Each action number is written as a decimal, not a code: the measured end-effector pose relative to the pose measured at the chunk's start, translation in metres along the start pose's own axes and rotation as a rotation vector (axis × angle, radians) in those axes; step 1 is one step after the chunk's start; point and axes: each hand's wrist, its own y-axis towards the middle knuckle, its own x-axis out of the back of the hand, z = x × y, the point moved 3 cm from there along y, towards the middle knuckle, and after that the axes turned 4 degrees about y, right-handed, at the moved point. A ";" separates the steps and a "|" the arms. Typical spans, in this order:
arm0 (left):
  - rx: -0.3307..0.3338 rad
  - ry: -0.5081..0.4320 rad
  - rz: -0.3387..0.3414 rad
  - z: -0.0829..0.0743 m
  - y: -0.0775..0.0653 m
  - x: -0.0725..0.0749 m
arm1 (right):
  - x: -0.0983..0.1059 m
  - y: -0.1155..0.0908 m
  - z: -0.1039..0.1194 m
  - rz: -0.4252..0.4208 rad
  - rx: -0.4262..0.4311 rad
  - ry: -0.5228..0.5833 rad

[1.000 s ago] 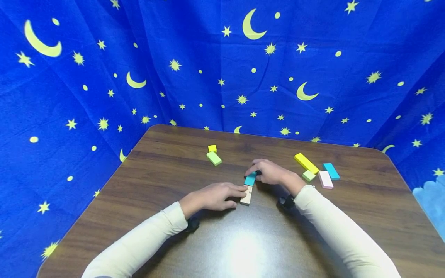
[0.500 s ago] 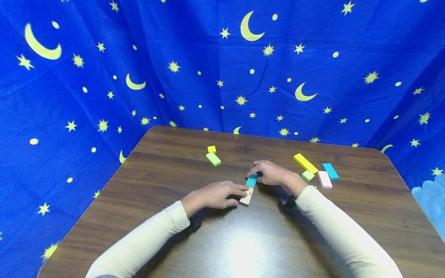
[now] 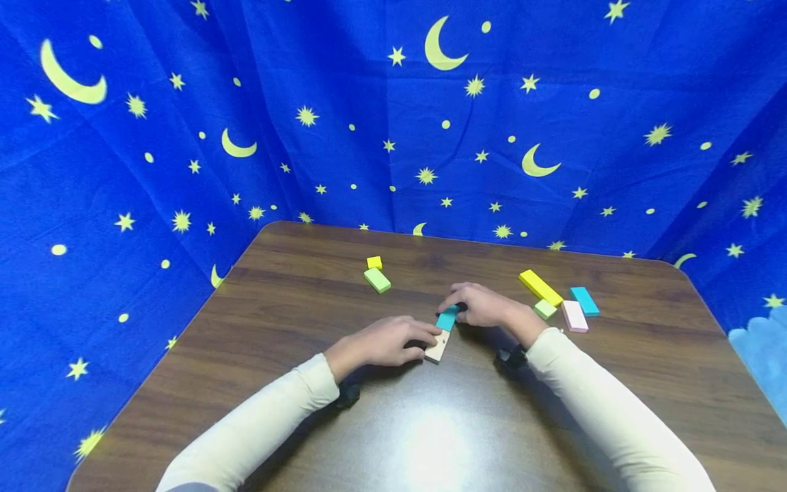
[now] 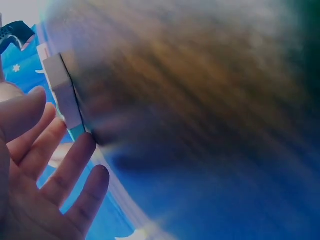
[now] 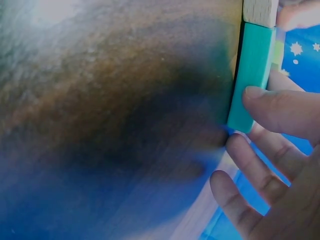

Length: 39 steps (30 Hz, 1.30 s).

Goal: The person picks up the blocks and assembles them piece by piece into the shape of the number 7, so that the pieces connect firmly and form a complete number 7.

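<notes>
Two small blocks lie end to end on the table: a teal block [image 3: 447, 319] and, nearer the person, a plain wood block [image 3: 437, 352]. The left hand [image 3: 387, 342] reaches in from the left, its fingertips on the wood block's upper part. In the left wrist view its fingers spread fairly straight, with the thumb [image 4: 25, 115] apart from the wood block [image 4: 64, 92]. At the far end, the right hand [image 3: 486, 305] holds the teal block. Its thumb [image 5: 267, 107] presses the side of that block in the right wrist view, the index finger partly hidden behind it.
A small yellow block [image 3: 374, 262] and a light green block [image 3: 378, 280] lie at the back left. Toward the right rest a long yellow block [image 3: 540, 287], a small green one [image 3: 544, 309], a pink one [image 3: 574, 316] and a blue one [image 3: 585, 301]. Blue star-patterned cloth surrounds the table.
The teal and wood blocks have shifted slightly to the right and slanted a little more, with both hands moving along. The other blocks stay where they were.
</notes>
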 end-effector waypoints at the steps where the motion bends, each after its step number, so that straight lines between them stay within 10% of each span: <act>1: 0.005 0.003 -0.013 0.000 -0.001 0.001 | 0.000 0.001 0.001 0.002 -0.003 0.004; 8: 0.040 0.025 -0.004 0.000 0.001 0.002 | -0.002 0.002 0.001 -0.004 0.022 0.006; 18: -0.029 0.085 0.121 -0.032 0.045 -0.007 | 0.013 -0.058 -0.021 -0.048 -0.062 -0.004; 39: 0.109 0.056 0.100 -0.008 -0.002 0.003 | -0.002 -0.004 -0.002 -0.027 0.035 0.028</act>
